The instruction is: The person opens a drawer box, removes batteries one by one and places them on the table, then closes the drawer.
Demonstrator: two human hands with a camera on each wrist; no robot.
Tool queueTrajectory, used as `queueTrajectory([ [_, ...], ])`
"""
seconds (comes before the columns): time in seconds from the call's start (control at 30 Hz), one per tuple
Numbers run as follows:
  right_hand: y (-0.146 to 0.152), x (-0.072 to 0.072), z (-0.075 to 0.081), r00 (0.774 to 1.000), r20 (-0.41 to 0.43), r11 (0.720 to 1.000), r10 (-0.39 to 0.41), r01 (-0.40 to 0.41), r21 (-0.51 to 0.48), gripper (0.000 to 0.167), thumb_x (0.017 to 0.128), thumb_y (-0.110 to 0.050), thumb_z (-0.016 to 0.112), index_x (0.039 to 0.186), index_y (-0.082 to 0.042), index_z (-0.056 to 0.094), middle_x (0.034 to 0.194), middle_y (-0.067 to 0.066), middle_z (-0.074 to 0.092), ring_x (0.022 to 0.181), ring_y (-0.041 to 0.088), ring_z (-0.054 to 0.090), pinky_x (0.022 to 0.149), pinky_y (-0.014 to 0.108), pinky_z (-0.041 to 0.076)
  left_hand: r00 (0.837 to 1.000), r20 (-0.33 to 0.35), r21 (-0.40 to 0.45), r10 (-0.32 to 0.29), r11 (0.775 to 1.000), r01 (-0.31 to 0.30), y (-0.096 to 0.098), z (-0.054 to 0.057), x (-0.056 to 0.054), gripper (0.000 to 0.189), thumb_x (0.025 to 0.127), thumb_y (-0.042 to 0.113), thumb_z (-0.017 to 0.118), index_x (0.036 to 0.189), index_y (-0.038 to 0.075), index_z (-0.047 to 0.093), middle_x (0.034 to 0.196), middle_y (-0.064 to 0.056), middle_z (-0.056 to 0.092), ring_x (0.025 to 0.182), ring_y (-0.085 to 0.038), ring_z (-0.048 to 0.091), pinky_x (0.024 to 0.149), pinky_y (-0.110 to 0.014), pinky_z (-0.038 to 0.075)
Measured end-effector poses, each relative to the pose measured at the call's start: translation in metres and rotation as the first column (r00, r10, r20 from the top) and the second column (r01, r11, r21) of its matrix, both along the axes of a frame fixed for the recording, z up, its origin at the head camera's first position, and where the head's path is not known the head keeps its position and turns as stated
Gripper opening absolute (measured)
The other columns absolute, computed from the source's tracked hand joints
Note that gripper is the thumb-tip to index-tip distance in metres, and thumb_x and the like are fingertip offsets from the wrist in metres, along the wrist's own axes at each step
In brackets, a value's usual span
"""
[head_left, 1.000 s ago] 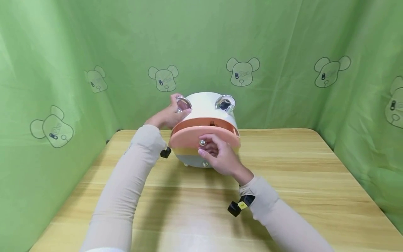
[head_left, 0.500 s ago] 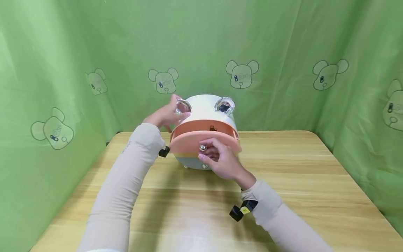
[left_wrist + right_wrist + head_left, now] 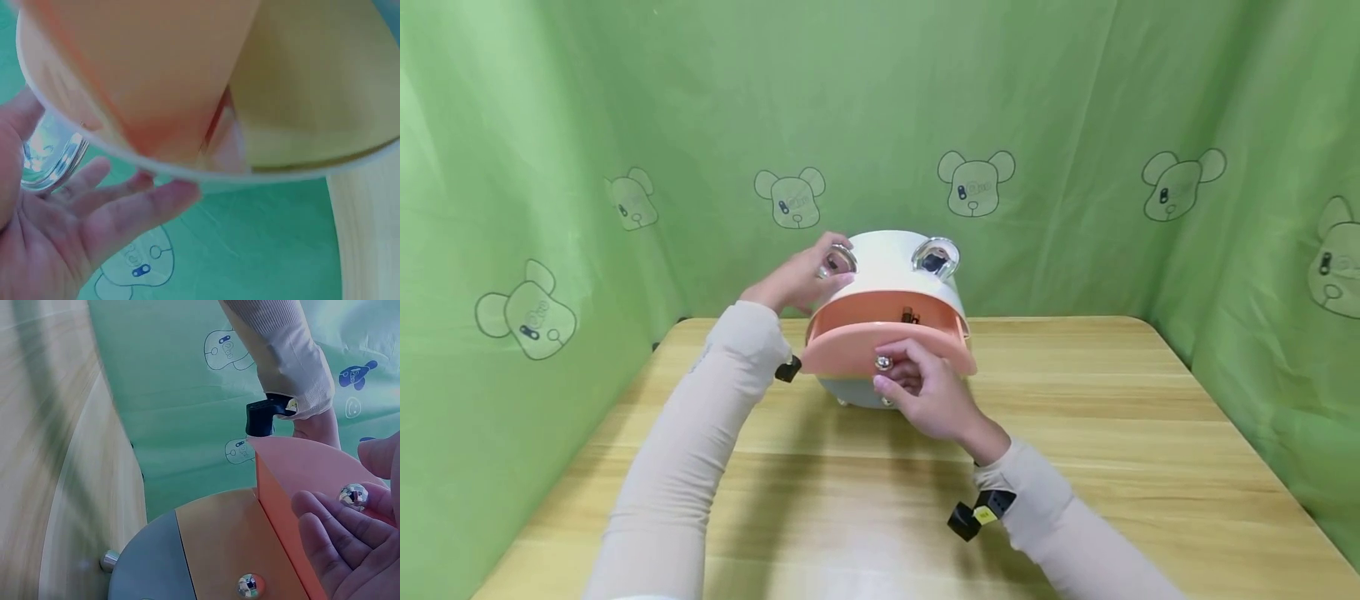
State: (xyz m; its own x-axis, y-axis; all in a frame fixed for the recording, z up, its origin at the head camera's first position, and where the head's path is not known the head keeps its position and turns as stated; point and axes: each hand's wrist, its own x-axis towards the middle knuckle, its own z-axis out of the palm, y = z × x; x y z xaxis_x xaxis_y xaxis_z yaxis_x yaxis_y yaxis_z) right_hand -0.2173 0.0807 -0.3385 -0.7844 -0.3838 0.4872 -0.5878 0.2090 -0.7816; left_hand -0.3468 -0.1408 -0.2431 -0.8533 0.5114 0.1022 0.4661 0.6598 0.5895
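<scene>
A rounded drawer box [image 3: 891,254] with a white shell and two silver ear-shaped handles [image 3: 937,259] stands on the table. Its top coral drawer [image 3: 842,350] is pulled partway out, and small dark brown objects [image 3: 910,316] show inside. My right hand [image 3: 934,402] pinches the drawer's round silver knob [image 3: 883,363] between thumb and index finger; the other fingers lie curled below. At the box's upper left, my left hand [image 3: 805,279] grips the shell around the left ear. In the left wrist view, several fingers [image 3: 144,212] rest against the shell's side.
Below the coral drawer, a yellow drawer [image 3: 228,528] and a grey-blue drawer [image 3: 153,562] sit flush in the box. Silver feet [image 3: 109,560] carry it on the wooden table [image 3: 1120,433]. Green curtains [image 3: 880,100] with bear prints enclose the back and sides.
The coral drawer has slid farther out toward me with my right hand on its knob, showing more of its inside. My left hand stays on the box. The head view has tilted slightly up.
</scene>
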Motion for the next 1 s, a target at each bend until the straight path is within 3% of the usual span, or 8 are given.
queueTrajectory([
  [0.13, 0.000, 0.002, 0.000, 1.000, -0.011, 1.000, 0.010, -0.010, -0.009, 0.030, 0.091, -0.007, 0.066, 0.119, 0.000, 0.057, 0.094, 0.008, 0.068, 0.082, 0.017, 0.067, 0.070, 0.029, 0.058, 0.998, 0.058, -0.045, -0.012, 0.999, 0.015, -0.001, 0.005, 0.001, 0.052, 0.100, 0.031, 0.053, 0.141, 0.021, 0.024, 0.126, -0.005, 0.053, 0.112, -0.022, 0.053, 0.094, -0.038, 0.049],
  [0.3, 0.000, 0.005, 0.000, 1.000, -0.020, 1.000, 0.025, -0.025, -0.015, 0.030, 0.090, -0.005, 0.067, 0.118, 0.001, 0.058, 0.092, 0.007, 0.068, 0.079, 0.017, 0.067, 0.067, 0.029, 0.058, 0.980, 0.197, -0.026, 0.024, 0.999, -0.019, -0.002, 0.012, 0.005, 0.057, 0.099, 0.034, 0.053, 0.143, 0.027, 0.017, 0.131, -0.010, 0.046, 0.111, -0.028, 0.053, 0.074, -0.037, 0.059],
  [0.4, -0.001, 0.007, 0.000, 0.999, -0.014, 0.999, 0.037, -0.037, -0.022, 0.030, 0.090, -0.005, 0.067, 0.118, 0.002, 0.057, 0.092, 0.008, 0.068, 0.079, 0.017, 0.067, 0.068, 0.030, 0.058, 0.969, 0.244, -0.009, 0.047, 0.999, -0.046, -0.003, 0.013, 0.007, 0.058, 0.099, 0.035, 0.054, 0.143, 0.030, 0.016, 0.135, -0.014, 0.042, 0.110, -0.033, 0.053, 0.065, -0.037, 0.060],
  [0.7, 0.000, 0.013, -0.001, 0.999, -0.006, 0.998, 0.048, -0.049, -0.033, 0.031, 0.090, -0.005, 0.066, 0.119, 0.003, 0.057, 0.094, 0.010, 0.068, 0.082, 0.017, 0.067, 0.072, 0.030, 0.059, 0.965, 0.258, 0.010, 0.051, 0.998, -0.056, -0.001, 0.011, 0.000, 0.059, 0.098, 0.036, 0.056, 0.141, 0.033, 0.017, 0.138, -0.017, 0.038, 0.112, -0.035, 0.051, 0.063, -0.037, 0.060],
  [1.0, -0.001, 0.019, -0.004, 0.998, -0.026, 0.998, 0.051, -0.052, -0.032, 0.031, 0.089, -0.004, 0.068, 0.118, 0.002, 0.058, 0.094, 0.012, 0.068, 0.081, 0.017, 0.067, 0.068, 0.030, 0.059, 0.966, 0.252, 0.016, 0.056, 0.998, -0.062, 0.000, 0.011, 0.002, 0.057, 0.098, 0.034, 0.056, 0.140, 0.033, 0.018, 0.138, -0.018, 0.037, 0.111, -0.036, 0.051, 0.063, -0.038, 0.060],
])
